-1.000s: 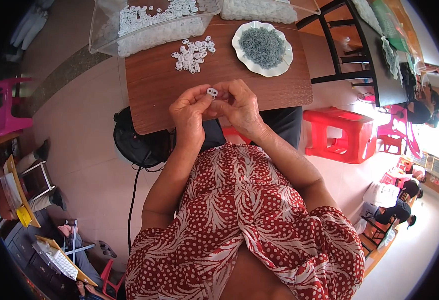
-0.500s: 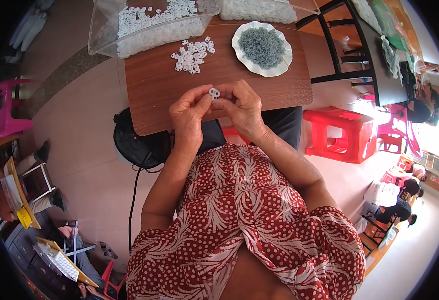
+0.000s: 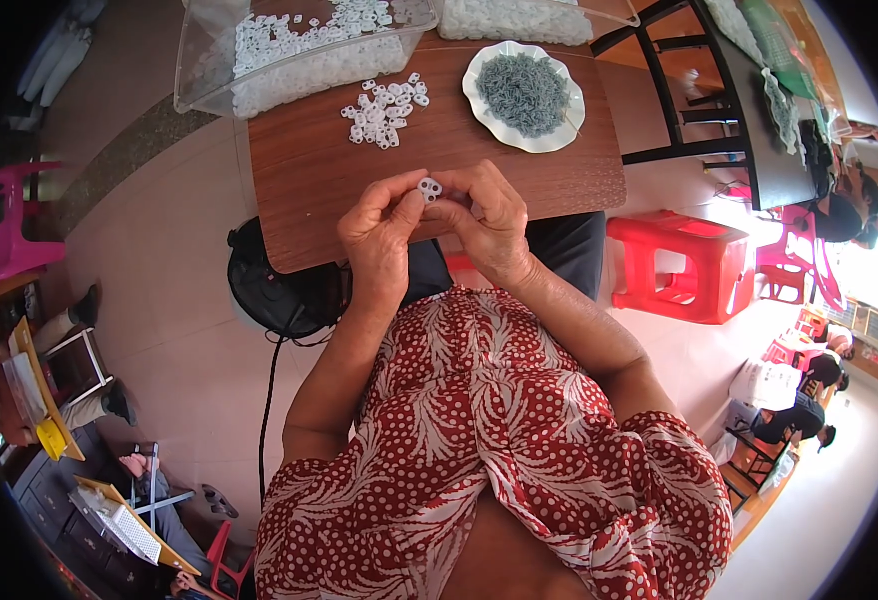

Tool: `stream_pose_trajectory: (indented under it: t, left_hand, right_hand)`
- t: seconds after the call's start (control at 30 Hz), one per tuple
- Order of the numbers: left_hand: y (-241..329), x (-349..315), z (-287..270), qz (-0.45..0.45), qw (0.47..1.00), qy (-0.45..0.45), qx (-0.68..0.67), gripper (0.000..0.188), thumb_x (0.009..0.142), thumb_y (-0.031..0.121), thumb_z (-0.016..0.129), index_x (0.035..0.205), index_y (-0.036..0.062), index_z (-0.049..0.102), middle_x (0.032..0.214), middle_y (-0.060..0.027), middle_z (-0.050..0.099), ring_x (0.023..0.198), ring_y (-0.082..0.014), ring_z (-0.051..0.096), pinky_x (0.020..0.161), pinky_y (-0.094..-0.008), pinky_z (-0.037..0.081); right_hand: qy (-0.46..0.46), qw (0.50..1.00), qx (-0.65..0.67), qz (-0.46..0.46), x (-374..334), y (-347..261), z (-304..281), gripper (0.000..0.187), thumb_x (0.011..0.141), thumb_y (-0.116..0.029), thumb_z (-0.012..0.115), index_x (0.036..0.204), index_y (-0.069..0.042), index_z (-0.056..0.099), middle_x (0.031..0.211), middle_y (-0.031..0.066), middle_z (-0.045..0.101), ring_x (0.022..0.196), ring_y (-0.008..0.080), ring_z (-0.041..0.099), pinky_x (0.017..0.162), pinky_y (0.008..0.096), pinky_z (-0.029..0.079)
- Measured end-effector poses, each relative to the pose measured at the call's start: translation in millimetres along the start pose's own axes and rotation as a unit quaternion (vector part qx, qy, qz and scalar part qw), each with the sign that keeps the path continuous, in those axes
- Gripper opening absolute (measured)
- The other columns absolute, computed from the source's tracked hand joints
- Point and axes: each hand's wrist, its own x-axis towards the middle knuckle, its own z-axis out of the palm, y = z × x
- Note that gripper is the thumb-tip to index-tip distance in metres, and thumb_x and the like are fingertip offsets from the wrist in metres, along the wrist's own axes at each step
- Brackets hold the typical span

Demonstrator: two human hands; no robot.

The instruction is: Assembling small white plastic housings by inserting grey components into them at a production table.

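Above the near part of the brown wooden table (image 3: 304,190), a small white plastic piece with dark round holes (image 3: 429,187) is pinched between both hands. My left hand (image 3: 379,222) grips it from the left with thumb and forefinger. From the right, my right hand (image 3: 489,220) closes on the same piece; whether anything tiny sits in its fingers is hidden. A loose pile of similar white pieces (image 3: 384,112) lies farther back on the table. Beside it, to the right, a white scalloped plate (image 3: 476,103) holds a heap of small grey-blue slivers (image 3: 522,95).
At the table's far edge stand two clear plastic bins, one (image 3: 309,60) full of white pieces, another (image 3: 519,22) to its right. A red stool (image 3: 684,268) is right of the table, a black bag (image 3: 279,290) at the left below it. Other people sit at the far right and lower left.
Both hands stay in place around the white piece, with only slight finger movement. The piece has turned a little.
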Motion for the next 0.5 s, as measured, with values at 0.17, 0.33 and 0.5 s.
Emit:
stream_pose_trajectory:
  t: [0.17, 0.33, 0.5]
  left_hand:
    - [0.9, -0.9, 4.1, 0.008, 0.999, 0.011, -0.033, 0.021, 0.085, 0.005, 0.06, 0.104, -0.0032, 0.062, 0.09, -0.0038, 0.063, 0.071, -0.0066, 0.051, 0.063, -0.0185, 0.042]
    - [0.0, 0.4, -0.3, 0.02, 1.0, -0.014, -0.019, 0.022, 0.086, 0.005, 0.06, 0.106, -0.0028, 0.062, 0.091, -0.0034, 0.062, 0.072, -0.0062, 0.051, 0.063, -0.0185, 0.042]
    - [5.2, 0.9, 2.1, 0.014, 1.0, -0.008, 0.001, 0.021, 0.086, 0.006, 0.059, 0.106, -0.0017, 0.062, 0.093, -0.0026, 0.061, 0.073, -0.0065, 0.051, 0.065, -0.0193, 0.044]
  right_hand:
    - [0.022, 0.998, -0.022, -0.061, 2.8, 0.7, -0.4, 0.03, 0.064, -0.002, 0.075, 0.092, -0.005, 0.063, 0.076, 0.0026, 0.058, 0.066, 0.0142, 0.053, 0.057, 0.0253, 0.042]
    - [0.024, 0.997, -0.025, -0.068, 2.5, 1.6, -0.4, 0.03, 0.065, -0.003, 0.074, 0.092, -0.004, 0.063, 0.078, 0.0031, 0.059, 0.066, 0.0152, 0.053, 0.057, 0.0258, 0.042]
    - [0.014, 0.998, -0.022, -0.065, 4.2, 0.0, -1.5, 0.03, 0.065, -0.003, 0.074, 0.093, -0.004, 0.063, 0.078, 0.0039, 0.059, 0.067, 0.0154, 0.053, 0.057, 0.0261, 0.042]
